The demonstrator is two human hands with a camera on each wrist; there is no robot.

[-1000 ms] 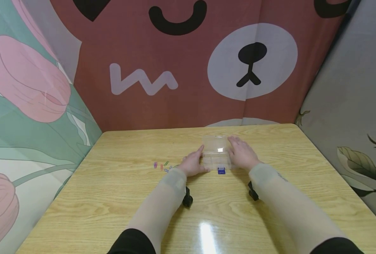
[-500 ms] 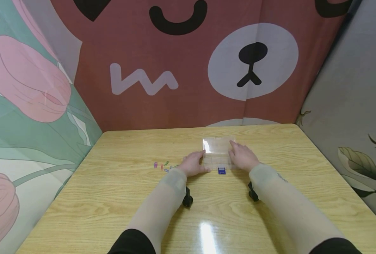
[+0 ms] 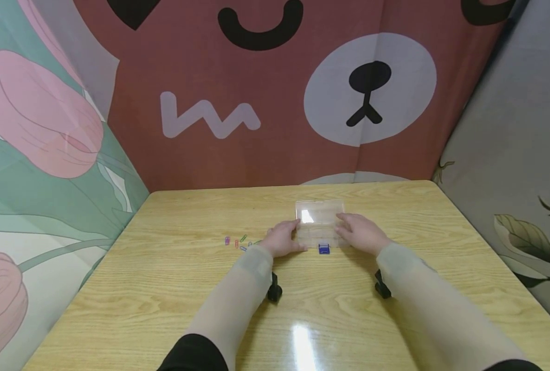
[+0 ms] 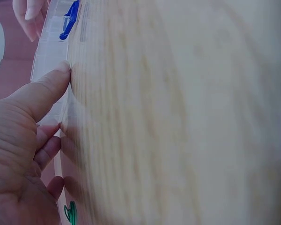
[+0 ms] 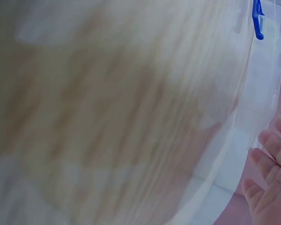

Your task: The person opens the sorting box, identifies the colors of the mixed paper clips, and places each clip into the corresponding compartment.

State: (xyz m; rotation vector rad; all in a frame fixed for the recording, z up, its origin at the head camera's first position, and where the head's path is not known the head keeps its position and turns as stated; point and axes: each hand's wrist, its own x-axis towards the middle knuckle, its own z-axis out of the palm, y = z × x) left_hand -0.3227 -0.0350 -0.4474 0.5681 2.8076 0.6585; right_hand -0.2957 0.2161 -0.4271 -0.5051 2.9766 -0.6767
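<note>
Closest in, a black sleeve (image 3: 195, 355) sits at the near left of the wooden table (image 3: 312, 299), with another at the near right. Past those, there's a black wrist camera (image 3: 274, 288) under each arm.

Next up is the blue latch (image 3: 323, 249), in the middle of the near side of a clear box (image 3: 308, 242). The box is on the far half of the table, a bit right of middle, between both hands. Left hand (image 3: 281, 240) is holding its left end, thumb at the near edge. Right hand (image 3: 363, 234) is loose, fingers slightly bent, right by the other end; can't tell if it's touching.

Some small colored clips (image 3: 244, 238) lie just left of the left hand, plus a purple piece (image 3: 227, 240). The lid (image 3: 321, 212) stands open on the far side of the box. Way back hangs a reddish-brown cloth (image 3: 265, 159) with a cartoon face.
</note>
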